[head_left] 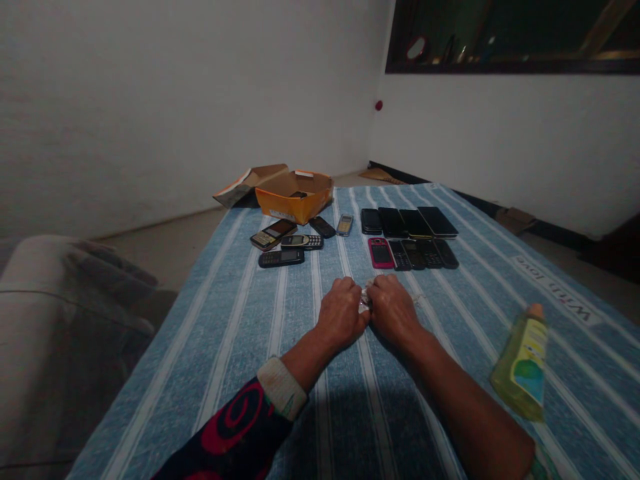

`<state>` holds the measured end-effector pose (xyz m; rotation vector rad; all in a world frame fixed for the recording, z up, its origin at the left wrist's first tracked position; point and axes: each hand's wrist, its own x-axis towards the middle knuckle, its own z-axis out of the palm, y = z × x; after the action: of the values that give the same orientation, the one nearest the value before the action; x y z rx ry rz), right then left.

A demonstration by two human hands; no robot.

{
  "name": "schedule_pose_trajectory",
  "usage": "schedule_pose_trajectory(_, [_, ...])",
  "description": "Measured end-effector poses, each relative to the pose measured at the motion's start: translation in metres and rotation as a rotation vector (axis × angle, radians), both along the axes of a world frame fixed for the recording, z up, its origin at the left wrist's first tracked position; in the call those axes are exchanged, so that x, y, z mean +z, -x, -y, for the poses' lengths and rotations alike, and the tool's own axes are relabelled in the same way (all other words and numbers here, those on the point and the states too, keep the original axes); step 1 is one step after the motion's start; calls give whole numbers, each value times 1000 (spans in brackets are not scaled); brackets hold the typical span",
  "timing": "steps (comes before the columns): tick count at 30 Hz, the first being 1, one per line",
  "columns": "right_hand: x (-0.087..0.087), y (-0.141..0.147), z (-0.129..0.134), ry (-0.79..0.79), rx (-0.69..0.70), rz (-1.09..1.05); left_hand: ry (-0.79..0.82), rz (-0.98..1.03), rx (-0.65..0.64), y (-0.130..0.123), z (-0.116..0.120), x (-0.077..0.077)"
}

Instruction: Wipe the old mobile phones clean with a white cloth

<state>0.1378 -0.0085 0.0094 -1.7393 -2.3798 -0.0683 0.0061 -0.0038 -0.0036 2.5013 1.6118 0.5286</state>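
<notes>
Both of my hands meet over the middle of the striped blue cloth [250, 347]. My left hand [343, 312] is closed, fingers curled inward, and my right hand [393, 308] is closed beside it. Between them shows a small crumpled whitish, shiny thing [365, 301], pinched by both hands and mostly hidden by the fingers. Beyond my right hand lies a row of small phones, with a pink phone [381, 253] at its left end. Behind that row are larger dark phones [393, 222]. Several loose keypad phones [281, 257] lie farther left.
An open orange cardboard box [295, 205] stands at the far end of the cloth, its lid flap to the left. A bottle of yellow-green liquid [523, 367] lies at the right. Grey fabric-covered furniture [65, 360] is at the left, beside the cloth.
</notes>
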Motion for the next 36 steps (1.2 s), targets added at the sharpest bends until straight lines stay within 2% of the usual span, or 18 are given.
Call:
schedule_pose_trajectory(8, [-6, -3, -1, -14, 92, -101, 25, -11, 3, 0, 1, 1])
schedule_pose_trajectory(13, [-13, -4, -1, -51, 100, -198, 19, 1, 8, 0, 0, 0])
schedule_pose_trajectory(20, [-9, 5, 4, -82, 30, -311, 22, 11, 19, -1, 0, 0])
schedule_pose_trajectory(26, [-1, 10, 5, 11, -97, -411, 3, 23, 16, -1, 1, 0])
schedule_pose_trajectory(36, [9, 11, 8, 106, -142, -433, -1, 17, 28, -2, 0, 1])
